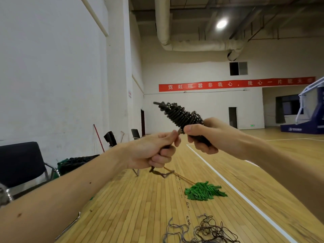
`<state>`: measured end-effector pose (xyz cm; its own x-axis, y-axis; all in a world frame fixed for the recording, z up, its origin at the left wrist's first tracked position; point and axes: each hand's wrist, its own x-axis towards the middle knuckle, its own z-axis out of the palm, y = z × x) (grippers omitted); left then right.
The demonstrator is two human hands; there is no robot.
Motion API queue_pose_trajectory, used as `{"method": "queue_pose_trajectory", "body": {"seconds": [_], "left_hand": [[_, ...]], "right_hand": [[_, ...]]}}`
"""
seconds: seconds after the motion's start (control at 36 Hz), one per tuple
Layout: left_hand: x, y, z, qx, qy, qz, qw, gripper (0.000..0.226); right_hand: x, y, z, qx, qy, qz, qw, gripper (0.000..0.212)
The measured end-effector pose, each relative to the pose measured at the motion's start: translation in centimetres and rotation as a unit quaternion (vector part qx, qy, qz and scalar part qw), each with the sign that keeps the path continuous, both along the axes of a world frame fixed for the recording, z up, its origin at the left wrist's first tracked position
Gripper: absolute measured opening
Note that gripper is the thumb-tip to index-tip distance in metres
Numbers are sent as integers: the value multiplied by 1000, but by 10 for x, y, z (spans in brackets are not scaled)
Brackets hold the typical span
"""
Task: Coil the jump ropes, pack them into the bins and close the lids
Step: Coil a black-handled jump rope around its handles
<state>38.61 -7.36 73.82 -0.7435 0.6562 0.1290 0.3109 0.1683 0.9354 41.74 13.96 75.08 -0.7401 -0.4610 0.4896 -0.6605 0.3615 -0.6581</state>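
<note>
Head view: right hand (201, 137) has its grip clenched around the base of the coiled jump rope (180, 116), held in mid-air above the gym floor (140, 207), left hand (157, 151) pinching the free tail; recommendation: pull the tail taut so the wraps sit tight.

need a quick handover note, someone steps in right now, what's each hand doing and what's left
Left hand: fingers curled round the free end of the rope, held in the air at chest height.
Right hand: holds the wound jump rope bundle at its lower end.
Loose ropes: tangled on the wooden floor, near the bottom of the view.
Bins and lids: none clearly in view.
Done: this rope is mostly wound.
Left: secure its end, coil the floor ropes, pack all, close lids.
</note>
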Motion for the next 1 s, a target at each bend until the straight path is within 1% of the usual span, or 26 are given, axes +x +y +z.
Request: {"method": "queue_pose_trajectory", "body": {"seconds": [0.06, 0.14, 0.19, 0.25, 0.31, 0.39, 0.47, 0.53, 0.61, 0.69, 0.75, 0.81, 0.86, 0.92, 0.94, 1.0], "left_hand": [[2, 4, -3, -35, 32, 28, 999, 36], [3, 12, -9, -96, 94, 83, 988, 42], [3, 14, -14, -127, 138, 118, 975, 41], [3, 16, -20, -174, 200, 149, 953, 35], [5, 17, -24, -245, 284, 176, 910, 25], [12, 20, -23, -348, 392, 192, 830, 18], [19, 23, -17, -409, 471, 203, 755, 22], [21, 23, -14, -435, 515, 199, 712, 20], [23, 18, -10, -453, 572, 184, 659, 26], [24, 10, -1, -463, 607, 156, 627, 36], [24, 7, 6, -452, 644, 135, 603, 41], [24, 6, 12, -429, 674, 112, 590, 43], [24, 6, 17, -400, 701, 80, 585, 41], [25, 5, 21, -364, 727, 58, 580, 41], [26, 6, 24, -355, 724, 56, 588, 42], [27, 6, 30, -358, 696, 60, 619, 41]], "right_hand": [[-6, -1, -4, -10, -4, -29, 1000, 43], [-14, -3, -9, -22, -8, -69, 997, 43], [-21, -1, -10, -33, -5, -101, 994, 42], [-28, 4, -9, -39, 4, -138, 990, 42], [-35, 8, -11, -26, 5, -165, 986, 43], [-41, 14, -16, 5, -10, -187, 982, 43], [-44, 15, -19, 45, -8, -200, 979, 44], [-46, 15, -22, 62, -11, -197, 978, 44], [-45, 16, -26, 83, -18, -181, 980, 43], [-40, 15, -26, 126, -30, -167, 977, 43], [-37, 13, -24, 170, -34, -158, 972, 44], [-33, 8, -23, 212, -41, -150, 965, 43], [-26, 4, -23, 255, -42, -142, 956, 42], [-19, 0, -22, 311, -26, -131, 941, 41], [-15, -3, -23, 340, -16, -122, 932, 39], [-7, -9, -27, 373, -8, -91, 923, 35]]}}
